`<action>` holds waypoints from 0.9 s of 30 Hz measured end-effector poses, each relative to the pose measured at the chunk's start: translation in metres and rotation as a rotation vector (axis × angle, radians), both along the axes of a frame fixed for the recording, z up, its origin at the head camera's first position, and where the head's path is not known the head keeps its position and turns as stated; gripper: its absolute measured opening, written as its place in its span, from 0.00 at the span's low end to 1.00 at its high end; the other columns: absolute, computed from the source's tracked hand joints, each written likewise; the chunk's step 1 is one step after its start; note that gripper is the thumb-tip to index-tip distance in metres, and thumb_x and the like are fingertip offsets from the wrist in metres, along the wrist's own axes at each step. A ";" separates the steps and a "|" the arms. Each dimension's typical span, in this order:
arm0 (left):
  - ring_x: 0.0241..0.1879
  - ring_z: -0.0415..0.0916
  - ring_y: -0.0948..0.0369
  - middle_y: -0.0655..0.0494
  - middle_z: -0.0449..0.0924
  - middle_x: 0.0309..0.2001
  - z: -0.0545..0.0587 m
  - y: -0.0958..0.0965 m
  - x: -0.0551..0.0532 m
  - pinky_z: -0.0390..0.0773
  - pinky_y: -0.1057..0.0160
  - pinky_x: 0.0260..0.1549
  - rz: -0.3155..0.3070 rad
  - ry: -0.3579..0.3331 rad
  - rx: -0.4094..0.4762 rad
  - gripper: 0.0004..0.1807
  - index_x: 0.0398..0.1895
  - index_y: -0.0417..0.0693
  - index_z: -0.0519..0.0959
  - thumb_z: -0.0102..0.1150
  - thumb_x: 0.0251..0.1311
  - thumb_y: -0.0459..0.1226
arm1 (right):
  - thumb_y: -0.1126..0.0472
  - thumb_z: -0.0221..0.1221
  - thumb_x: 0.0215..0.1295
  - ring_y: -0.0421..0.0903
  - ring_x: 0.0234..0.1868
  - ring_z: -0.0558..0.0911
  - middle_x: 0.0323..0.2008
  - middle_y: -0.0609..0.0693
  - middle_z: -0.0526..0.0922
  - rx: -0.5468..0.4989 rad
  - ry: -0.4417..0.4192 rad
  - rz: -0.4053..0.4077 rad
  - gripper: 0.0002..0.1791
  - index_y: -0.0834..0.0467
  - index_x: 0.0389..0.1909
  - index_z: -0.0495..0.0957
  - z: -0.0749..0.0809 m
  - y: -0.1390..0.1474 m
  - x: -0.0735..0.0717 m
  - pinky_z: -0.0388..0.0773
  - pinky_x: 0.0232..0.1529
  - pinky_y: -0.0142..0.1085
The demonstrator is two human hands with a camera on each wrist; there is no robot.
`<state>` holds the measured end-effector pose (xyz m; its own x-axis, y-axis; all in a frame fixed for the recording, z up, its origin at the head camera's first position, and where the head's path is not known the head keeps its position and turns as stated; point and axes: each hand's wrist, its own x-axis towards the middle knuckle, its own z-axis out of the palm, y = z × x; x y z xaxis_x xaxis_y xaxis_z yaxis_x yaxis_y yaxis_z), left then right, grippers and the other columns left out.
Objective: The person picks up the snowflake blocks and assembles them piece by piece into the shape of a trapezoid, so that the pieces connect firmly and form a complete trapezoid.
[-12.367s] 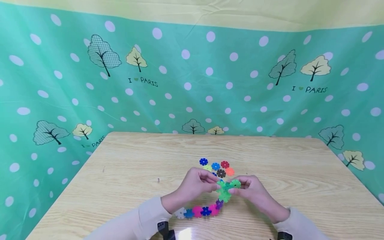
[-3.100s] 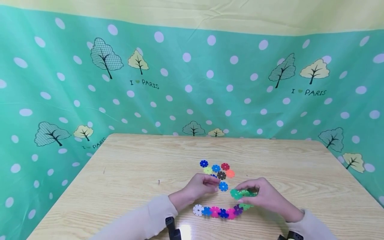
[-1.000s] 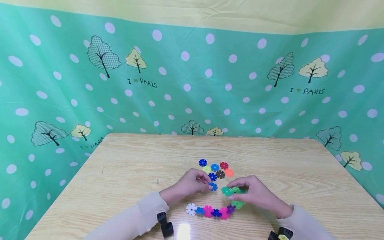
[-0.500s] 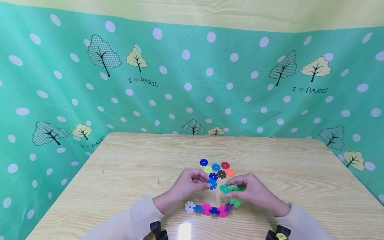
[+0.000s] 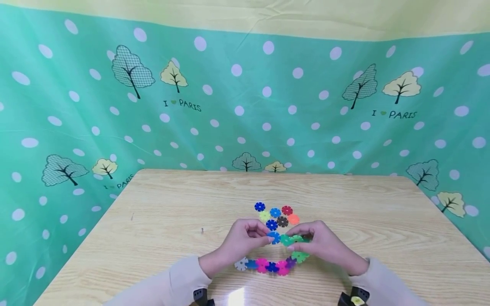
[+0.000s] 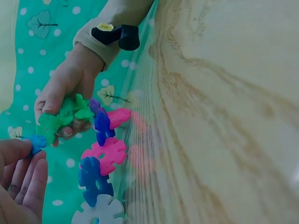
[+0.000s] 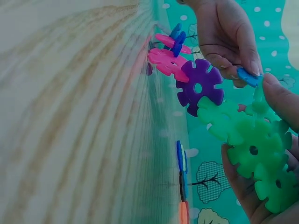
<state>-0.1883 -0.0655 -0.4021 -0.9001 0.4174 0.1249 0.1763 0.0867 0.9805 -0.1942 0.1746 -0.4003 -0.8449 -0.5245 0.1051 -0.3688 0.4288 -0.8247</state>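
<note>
Moved since half a second ago: blue slotted disc (image 5: 274, 237), across to the green end of the disc chain (image 5: 282, 268)
Backdrop: green polka-dot curtain (image 5: 214, 97) with printed trees and "I PARIS" lettering
Worktop (image 5: 153, 238): pale wood grain, in front of the curtain
Right hand (image 5: 325, 244): pinching the green discs at the chain's end
Left hand (image 5: 241, 243): pinching the blue disc between thumb and fingers
Chain order: white, blue, pink, dark blue, pink, purple, then greens, curving round between the hands
Loose discs (image 5: 282, 221): seven mixed colours, clustered beyond the hands
Blue disc's joint: beside the green edge; cannot tell whether slotted in
</note>
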 end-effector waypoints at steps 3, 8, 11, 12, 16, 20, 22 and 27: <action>0.27 0.77 0.65 0.47 0.81 0.31 0.000 0.001 0.001 0.79 0.71 0.29 -0.001 0.004 0.013 0.07 0.34 0.36 0.81 0.66 0.53 0.31 | 0.59 0.68 0.54 0.38 0.30 0.79 0.35 0.45 0.86 0.001 0.001 -0.005 0.13 0.57 0.41 0.83 0.000 -0.001 0.000 0.78 0.32 0.31; 0.25 0.76 0.66 0.47 0.81 0.30 -0.003 0.002 0.001 0.78 0.71 0.27 -0.006 0.020 0.022 0.06 0.33 0.35 0.81 0.66 0.53 0.30 | 0.60 0.68 0.53 0.37 0.30 0.79 0.34 0.45 0.86 -0.007 0.014 0.005 0.13 0.58 0.40 0.83 0.000 -0.002 0.000 0.78 0.32 0.31; 0.24 0.75 0.67 0.47 0.80 0.29 -0.006 0.002 0.001 0.78 0.72 0.26 -0.007 0.024 0.032 0.04 0.31 0.36 0.80 0.65 0.53 0.29 | 0.60 0.68 0.53 0.37 0.31 0.79 0.34 0.45 0.86 -0.013 0.017 0.010 0.13 0.58 0.40 0.83 0.000 -0.002 0.000 0.79 0.33 0.31; 0.24 0.75 0.67 0.48 0.80 0.29 -0.006 0.002 0.001 0.78 0.72 0.26 -0.006 0.020 0.037 0.03 0.30 0.37 0.80 0.65 0.53 0.28 | 0.60 0.68 0.53 0.37 0.31 0.80 0.34 0.45 0.86 -0.017 0.017 0.012 0.13 0.58 0.40 0.83 0.000 -0.003 0.000 0.79 0.33 0.31; 0.24 0.75 0.66 0.48 0.79 0.29 -0.006 0.002 0.002 0.78 0.72 0.25 -0.001 0.010 0.059 0.05 0.27 0.44 0.81 0.64 0.52 0.27 | 0.61 0.68 0.53 0.37 0.31 0.80 0.33 0.46 0.86 -0.029 0.018 0.017 0.12 0.59 0.39 0.83 0.001 -0.004 0.000 0.79 0.33 0.31; 0.24 0.75 0.66 0.47 0.79 0.29 -0.004 0.002 0.003 0.77 0.72 0.25 -0.010 0.008 0.056 0.03 0.27 0.42 0.81 0.64 0.53 0.27 | 0.62 0.68 0.53 0.37 0.29 0.78 0.33 0.48 0.86 -0.046 0.018 0.028 0.12 0.61 0.38 0.83 0.000 -0.005 -0.001 0.78 0.31 0.30; 0.23 0.75 0.66 0.48 0.79 0.28 -0.004 0.002 0.003 0.77 0.72 0.25 -0.010 0.007 0.051 0.02 0.27 0.41 0.81 0.64 0.53 0.27 | 0.62 0.68 0.53 0.37 0.29 0.78 0.33 0.49 0.86 -0.054 0.014 0.033 0.12 0.61 0.39 0.83 0.001 -0.006 0.000 0.78 0.30 0.30; 0.24 0.75 0.66 0.51 0.80 0.28 -0.004 0.003 0.003 0.78 0.71 0.25 0.005 -0.011 0.053 0.02 0.27 0.41 0.82 0.65 0.53 0.28 | 0.61 0.67 0.54 0.36 0.28 0.77 0.33 0.48 0.86 -0.047 0.014 0.034 0.12 0.61 0.39 0.83 0.000 -0.006 -0.001 0.78 0.30 0.31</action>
<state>-0.1853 -0.0626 -0.4057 -0.9037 0.4058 0.1364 0.1648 0.0357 0.9857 -0.1947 0.1682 -0.3999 -0.8250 -0.5472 0.1416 -0.3939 0.3769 -0.8383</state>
